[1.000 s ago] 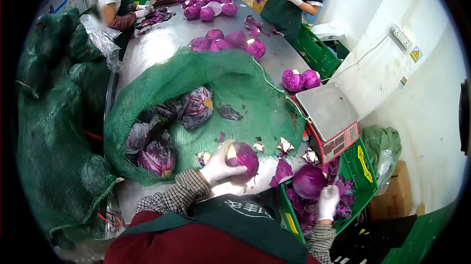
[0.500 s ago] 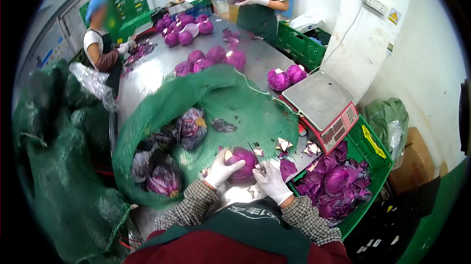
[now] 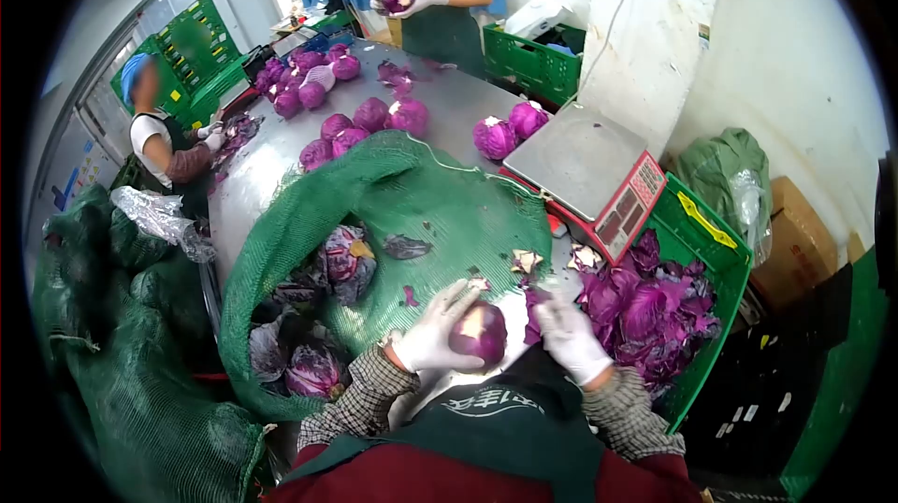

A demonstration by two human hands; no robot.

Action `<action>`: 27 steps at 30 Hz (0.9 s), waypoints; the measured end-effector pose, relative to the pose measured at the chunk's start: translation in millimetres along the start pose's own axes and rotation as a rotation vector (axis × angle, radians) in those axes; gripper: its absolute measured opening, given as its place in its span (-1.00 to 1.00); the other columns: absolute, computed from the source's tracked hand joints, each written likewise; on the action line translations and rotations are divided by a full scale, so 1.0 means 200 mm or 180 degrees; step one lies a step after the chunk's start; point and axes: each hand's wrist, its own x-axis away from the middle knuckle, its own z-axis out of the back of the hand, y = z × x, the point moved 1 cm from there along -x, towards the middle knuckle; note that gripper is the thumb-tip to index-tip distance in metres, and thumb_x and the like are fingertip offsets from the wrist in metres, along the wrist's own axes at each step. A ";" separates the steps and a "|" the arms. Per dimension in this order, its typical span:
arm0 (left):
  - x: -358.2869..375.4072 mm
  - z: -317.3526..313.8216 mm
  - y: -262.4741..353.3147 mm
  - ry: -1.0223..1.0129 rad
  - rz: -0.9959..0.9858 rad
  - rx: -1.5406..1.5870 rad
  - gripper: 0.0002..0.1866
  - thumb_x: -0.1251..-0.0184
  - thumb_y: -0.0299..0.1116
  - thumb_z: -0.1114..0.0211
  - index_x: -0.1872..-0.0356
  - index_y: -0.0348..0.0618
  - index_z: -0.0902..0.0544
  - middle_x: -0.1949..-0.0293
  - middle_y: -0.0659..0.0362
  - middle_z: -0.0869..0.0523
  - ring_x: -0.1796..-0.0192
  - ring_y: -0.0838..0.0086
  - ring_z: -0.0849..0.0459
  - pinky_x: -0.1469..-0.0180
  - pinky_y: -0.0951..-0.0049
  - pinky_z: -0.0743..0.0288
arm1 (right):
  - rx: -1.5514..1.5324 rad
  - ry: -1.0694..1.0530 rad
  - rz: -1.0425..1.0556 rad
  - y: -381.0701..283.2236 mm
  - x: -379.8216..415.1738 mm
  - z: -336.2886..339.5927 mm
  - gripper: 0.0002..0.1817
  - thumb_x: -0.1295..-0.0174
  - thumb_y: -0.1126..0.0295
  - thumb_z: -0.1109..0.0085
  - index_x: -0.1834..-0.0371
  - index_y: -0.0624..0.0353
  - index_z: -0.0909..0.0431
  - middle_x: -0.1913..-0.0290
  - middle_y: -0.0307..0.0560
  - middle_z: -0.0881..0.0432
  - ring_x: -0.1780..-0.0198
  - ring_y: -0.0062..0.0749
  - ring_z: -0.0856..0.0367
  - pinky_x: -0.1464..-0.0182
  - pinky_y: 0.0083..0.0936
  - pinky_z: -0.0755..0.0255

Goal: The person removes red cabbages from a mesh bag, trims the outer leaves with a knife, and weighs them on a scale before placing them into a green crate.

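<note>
My gloved left hand [image 3: 432, 337] grips the side of a red cabbage [image 3: 481, 335], whose pale cut base faces up. To its right is my gloved right hand [image 3: 572, 342], smeared by motion, its fingers beside a loose purple leaf [image 3: 534, 314]; what it holds, if anything, I cannot tell. Beneath the cabbage, bare metal table shows at the edge of a spread green mesh bag [image 3: 449, 213]. Inside the bag's left side lie several dark untrimmed cabbages [image 3: 313, 370]. Pale cut stem pieces [image 3: 526, 262] lie just beyond my hands.
A green crate [image 3: 734, 302] of purple leaves [image 3: 645, 311] stands at right, beside a red scale [image 3: 599, 180]. Several trimmed cabbages [image 3: 369, 115] sit farther along the table. Full mesh sacks [image 3: 140, 344] stand at left. Two people [image 3: 430, 7] work across and at the far left.
My right hand has moved right, away from the cabbage. The cabbage has turned so its pale cut base faces up, still in my left hand. The camera view has shifted.
</note>
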 end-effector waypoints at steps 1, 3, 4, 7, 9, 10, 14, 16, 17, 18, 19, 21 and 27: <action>-0.03 0.01 0.04 -0.0040 -0.0325 -0.0124 0.15 0.19 -0.02 -0.60 -0.45 -0.25 -0.15 -0.42 -0.23 -0.15 -0.46 -0.03 -0.15 -0.47 0.12 -0.04 | 0.0185 0.0154 0.0619 0.04 -0.03 -0.06 -0.50 -0.44 0.25 -0.02 -0.35 0.29 -0.28 0.14 -0.13 -0.62 0.27 -0.53 -0.62 0.24 -0.61 -0.51; -0.02 -0.04 0.00 -0.0313 -0.0125 0.0304 0.11 0.16 -0.01 -0.58 -0.43 -0.25 -0.20 -0.41 -0.20 -0.18 -0.45 -0.03 -0.19 -0.46 0.13 -0.09 | 0.0200 0.0120 0.1006 0.08 -0.06 -0.14 -0.52 -0.47 0.19 0.05 -0.32 0.29 -0.32 0.16 -0.10 -0.59 0.30 -0.47 -0.56 0.27 -0.58 -0.46; -0.01 -0.03 -0.01 -0.0356 -0.0049 0.0300 0.12 0.17 0.01 -0.59 -0.42 -0.29 -0.19 -0.41 -0.21 -0.19 -0.45 -0.05 -0.19 -0.46 0.13 -0.09 | -0.0125 -0.0216 0.0481 0.10 -0.02 -0.13 -0.53 -0.48 0.18 0.09 -0.29 0.29 -0.34 0.14 -0.05 -0.57 0.27 -0.38 -0.53 0.22 -0.53 -0.44; -0.03 -0.04 0.05 -0.0316 0.0370 0.0193 0.17 0.21 0.07 -0.59 -0.39 -0.40 -0.18 -0.39 -0.26 -0.21 -0.46 -0.07 -0.18 -0.47 0.14 -0.09 | 0.0447 -0.0093 0.1218 0.15 -0.03 -0.16 -0.55 -0.49 0.17 0.14 -0.23 0.31 -0.39 0.14 0.08 -0.57 0.28 -0.20 -0.55 0.16 -0.40 -0.46; -0.05 -0.08 0.13 -0.0061 0.0657 -0.0057 0.22 0.23 0.15 -0.58 -0.36 -0.49 -0.17 -0.36 -0.33 -0.22 -0.45 -0.10 -0.17 -0.47 0.15 -0.09 | 0.0894 0.0244 0.1646 0.12 -0.03 -0.17 -0.56 -0.49 0.20 0.13 -0.23 0.33 -0.39 0.11 0.17 -0.59 0.23 -0.10 -0.60 0.07 -0.32 -0.49; -0.05 -0.11 0.15 0.0030 0.0794 -0.0144 0.22 0.22 0.17 -0.56 -0.36 -0.50 -0.16 -0.36 -0.34 -0.22 -0.44 -0.11 -0.18 -0.46 0.15 -0.09 | 0.0629 -0.0026 0.1180 0.04 0.01 -0.14 -0.56 -0.49 0.22 0.14 -0.24 0.33 -0.39 0.03 0.24 -0.57 0.09 -0.02 -0.58 -0.05 -0.28 -0.45; -0.04 -0.14 0.20 0.0218 0.0945 -0.0278 0.21 0.15 0.15 -0.51 -0.38 -0.54 -0.10 -0.34 -0.35 -0.24 -0.39 -0.13 -0.24 -0.43 0.12 -0.14 | 0.0765 -0.0270 0.0781 0.07 0.06 -0.17 -0.52 -0.49 0.24 0.19 -0.27 0.43 -0.34 -0.18 0.36 -0.48 -0.26 0.09 -0.45 -0.32 -0.29 -0.32; -0.04 -0.14 0.21 0.0253 0.0950 -0.0311 0.22 0.14 0.16 -0.51 -0.36 -0.59 -0.09 -0.32 -0.39 -0.25 -0.36 -0.15 -0.26 -0.43 0.12 -0.15 | 0.1261 -0.0223 0.0930 0.07 0.07 -0.20 -0.51 -0.47 0.28 0.18 -0.25 0.53 -0.32 -0.19 0.39 -0.46 -0.22 0.13 -0.48 -0.29 -0.28 -0.36; -0.04 -0.14 0.21 0.0261 0.0954 -0.0338 0.22 0.14 0.14 -0.50 -0.36 -0.60 -0.09 -0.31 -0.39 -0.25 -0.35 -0.16 -0.27 -0.42 0.12 -0.16 | 0.1287 -0.0260 0.0801 0.04 0.07 -0.21 -0.52 -0.46 0.30 0.17 -0.23 0.53 -0.33 -0.18 0.41 -0.47 -0.21 0.14 -0.48 -0.26 -0.27 -0.38; -0.05 -0.14 0.21 0.0267 0.0954 -0.0366 0.21 0.14 0.13 -0.50 -0.36 -0.61 -0.09 -0.31 -0.39 -0.26 -0.34 -0.16 -0.28 -0.41 0.11 -0.17 | 0.1313 -0.0291 0.0670 0.01 0.07 -0.21 -0.53 -0.45 0.31 0.16 -0.22 0.53 -0.35 -0.18 0.42 -0.47 -0.20 0.15 -0.49 -0.24 -0.25 -0.40; -0.05 -0.14 0.21 0.0310 0.0967 -0.0377 0.20 0.14 0.12 -0.50 -0.35 -0.61 -0.10 -0.30 -0.39 -0.27 -0.33 -0.16 -0.29 -0.41 0.10 -0.18 | 0.1337 -0.0318 0.0535 0.00 0.07 -0.21 -0.54 -0.44 0.33 0.15 -0.20 0.53 -0.36 -0.17 0.43 -0.47 -0.19 0.17 -0.50 -0.22 -0.24 -0.43; -0.07 -0.16 0.22 0.0393 0.0993 -0.0399 0.18 0.15 0.09 -0.50 -0.34 -0.61 -0.11 -0.29 -0.40 -0.28 -0.31 -0.17 -0.31 -0.39 0.08 -0.20 | 0.1777 -0.0378 0.0693 0.04 0.04 -0.22 -0.61 -0.34 0.34 0.06 -0.10 0.45 -0.41 -0.02 0.37 -0.55 0.01 0.14 -0.59 0.02 -0.17 -0.54; -0.12 -0.24 0.28 0.0708 0.1325 -0.0701 0.08 0.15 0.07 -0.49 -0.32 -0.48 -0.22 -0.32 -0.24 -0.32 -0.33 -0.09 -0.31 -0.27 -0.04 -0.33 | 0.1715 -0.0655 0.0855 -0.08 -0.12 -0.13 -0.75 -0.35 0.28 0.10 0.25 0.23 -0.50 0.38 0.21 -0.63 0.28 0.12 -0.66 0.25 -0.06 -0.53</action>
